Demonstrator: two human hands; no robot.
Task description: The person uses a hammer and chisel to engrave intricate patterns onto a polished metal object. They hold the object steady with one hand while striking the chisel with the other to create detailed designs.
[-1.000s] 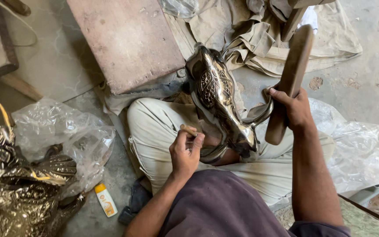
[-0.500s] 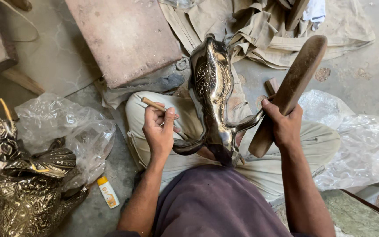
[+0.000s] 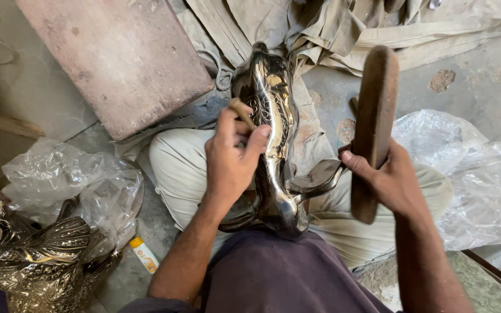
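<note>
Brass bird figure (image 3: 273,139) is braced on the lap at centre, thin punch (image 3: 242,113) is pinched against it by left hand (image 3: 230,159), wooden mallet (image 3: 372,127) at 3 o'clock is clamped raised in right hand (image 3: 387,185); engraving looks partly done, strike pending.

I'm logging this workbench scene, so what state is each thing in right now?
Left hand: closed around a small wooden-handled tool, tip against the figure.
Right hand: gripping a wooden mallet, raised upright, clear of the figure.
Engraved metal bird figure: lying lengthwise across the lap.
Second metal figure: standing on the floor at left, untouched.
Plastic bags: crumpled, lying on the floor.
Small tube: lying flat on the floor.
</note>
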